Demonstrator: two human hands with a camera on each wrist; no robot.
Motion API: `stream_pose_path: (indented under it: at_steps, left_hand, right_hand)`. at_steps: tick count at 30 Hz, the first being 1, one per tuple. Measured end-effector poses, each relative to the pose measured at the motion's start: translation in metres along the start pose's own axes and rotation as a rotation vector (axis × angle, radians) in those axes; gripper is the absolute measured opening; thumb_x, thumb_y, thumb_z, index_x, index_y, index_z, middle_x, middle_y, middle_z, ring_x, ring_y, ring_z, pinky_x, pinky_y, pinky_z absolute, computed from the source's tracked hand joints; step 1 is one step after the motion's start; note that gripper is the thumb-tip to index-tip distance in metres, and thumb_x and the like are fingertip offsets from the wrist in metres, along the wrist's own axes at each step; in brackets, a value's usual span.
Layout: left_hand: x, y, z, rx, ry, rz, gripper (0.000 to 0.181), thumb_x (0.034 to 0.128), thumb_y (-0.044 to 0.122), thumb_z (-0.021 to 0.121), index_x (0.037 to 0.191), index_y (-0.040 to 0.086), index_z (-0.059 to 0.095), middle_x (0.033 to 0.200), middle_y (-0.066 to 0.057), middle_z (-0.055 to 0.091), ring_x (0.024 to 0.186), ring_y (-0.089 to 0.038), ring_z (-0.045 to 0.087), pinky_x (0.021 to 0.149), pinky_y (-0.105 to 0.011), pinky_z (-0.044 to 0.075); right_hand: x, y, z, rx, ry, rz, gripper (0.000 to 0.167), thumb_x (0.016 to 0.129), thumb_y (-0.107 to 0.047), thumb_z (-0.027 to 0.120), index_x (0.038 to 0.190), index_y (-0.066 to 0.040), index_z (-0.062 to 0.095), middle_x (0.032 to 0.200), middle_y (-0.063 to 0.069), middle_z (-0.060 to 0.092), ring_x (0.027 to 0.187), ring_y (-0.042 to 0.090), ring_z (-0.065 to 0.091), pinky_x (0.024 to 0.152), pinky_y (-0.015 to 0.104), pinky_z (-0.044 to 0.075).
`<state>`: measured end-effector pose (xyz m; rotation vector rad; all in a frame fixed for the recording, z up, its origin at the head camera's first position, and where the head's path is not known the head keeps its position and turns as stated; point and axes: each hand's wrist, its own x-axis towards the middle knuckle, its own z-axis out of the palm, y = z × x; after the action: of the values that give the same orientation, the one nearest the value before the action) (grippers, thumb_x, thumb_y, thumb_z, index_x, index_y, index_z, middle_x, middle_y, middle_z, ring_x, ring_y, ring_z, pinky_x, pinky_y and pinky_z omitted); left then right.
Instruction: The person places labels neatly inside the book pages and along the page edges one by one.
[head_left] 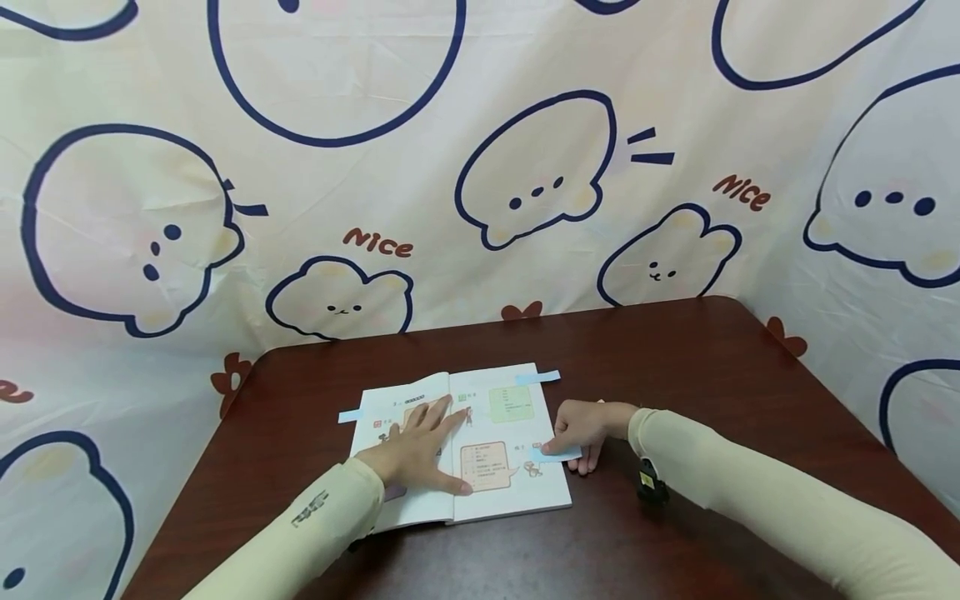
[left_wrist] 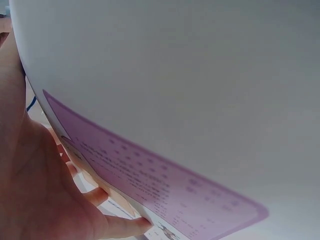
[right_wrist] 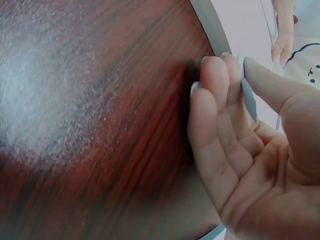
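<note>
An open book (head_left: 528,497) with printed pages lies on the brown table. My left hand (head_left: 416,457) rests on it with fingers spread across the left page and the fold. In the left wrist view, that page (left_wrist: 175,75) curves up close to the camera, with a purple text box (left_wrist: 150,170). At the right page's lower outer edge, my right hand (head_left: 587,427) pinches a light blue sticky tab (head_left: 568,455), thumb on top. The right wrist view shows the tab (right_wrist: 249,100) between thumb and fingers, beside the book's edge.
Another blue tab (head_left: 538,377) sticks out from the right page's upper corner, and one more (head_left: 349,416) from the left page's edge. The dark brown table (head_left: 637,342) ends against a patterned cloth (head_left: 435,283) at the back and sides.
</note>
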<state>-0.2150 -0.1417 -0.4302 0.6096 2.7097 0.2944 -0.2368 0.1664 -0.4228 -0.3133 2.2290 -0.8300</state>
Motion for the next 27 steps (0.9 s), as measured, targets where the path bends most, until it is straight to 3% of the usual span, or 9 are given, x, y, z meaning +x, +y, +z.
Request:
stream_pose_path:
  at_steps: [12,16,21,27]
  left_hand:
    - [-0.001,0.002,-0.001,-0.014,0.0,0.015,0.113,0.0707,0.077,0.073,0.162,0.036,0.021,0.173,-0.002,0.002,0.158,-0.04,0.008,0.11,-0.082,0.018]
    - [-0.002,0.002,-0.001,-0.016,-0.003,0.015,0.113,0.0711,0.077,0.074,0.162,0.036,0.02,0.173,-0.002,0.002,0.158,-0.04,0.008,0.11,-0.081,0.019]
    - [-0.002,0.002,-0.001,-0.012,-0.007,0.011,0.113,0.0713,0.077,0.073,0.162,0.036,0.02,0.173,-0.002,0.002,0.158,-0.041,0.007,0.11,-0.081,0.018]
    - [-0.003,0.001,-0.001,-0.014,-0.005,0.013,0.113,0.0711,0.077,0.074,0.162,0.035,0.021,0.173,-0.003,0.002,0.158,-0.041,0.008,0.11,-0.082,0.018]
  right_hand:
    - [-0.008,0.009,0.001,0.1,0.02,-0.104,0.031,0.095,-0.02,0.07,0.071,-0.001,0.068,0.058,0.004,0.067,0.047,0.009,0.064,0.051,0.026,0.057]
    - [-0.006,0.01,0.002,0.08,0.03,-0.092,0.033,0.096,-0.025,0.068,0.07,-0.005,0.068,0.056,0.001,0.065,0.045,0.008,0.063,0.051,0.026,0.057]
    - [0.0,0.006,0.013,-0.008,0.151,-0.044,0.046,0.092,-0.043,0.072,0.06,-0.011,0.064,0.048,-0.001,0.06,0.039,0.007,0.058,0.046,0.027,0.055]
    - [0.002,-0.001,0.025,-0.118,0.313,-0.025,0.057,0.086,-0.043,0.079,0.046,-0.014,0.05,0.039,-0.002,0.047,0.034,0.009,0.051,0.041,0.026,0.05]
